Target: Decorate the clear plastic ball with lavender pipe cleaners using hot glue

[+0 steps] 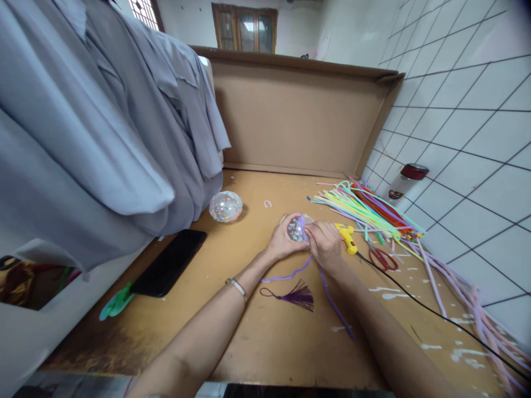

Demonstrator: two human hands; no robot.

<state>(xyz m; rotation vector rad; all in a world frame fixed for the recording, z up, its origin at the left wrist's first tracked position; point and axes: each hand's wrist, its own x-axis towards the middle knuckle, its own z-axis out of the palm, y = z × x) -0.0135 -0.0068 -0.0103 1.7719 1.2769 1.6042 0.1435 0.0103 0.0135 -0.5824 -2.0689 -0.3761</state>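
My left hand is wrapped round a clear, glittery ball above the middle of the table. Pinched at the ball's right side, my right hand holds a purple pipe cleaner against it. One purple length trails left below the ball, and another runs down beside my right forearm. A dark purple tassel with a loop lies between my forearms. A second clear ball rests farther left, and a small pale pink curved piece lies beyond my left hand.
Right of my hands are a yellow glue gun with a black cord, red-handled scissors and many coloured pipe cleaners. A bottle stands by the tiled wall. A black phone lies left, near hanging grey cloth. Cardboard stands behind.
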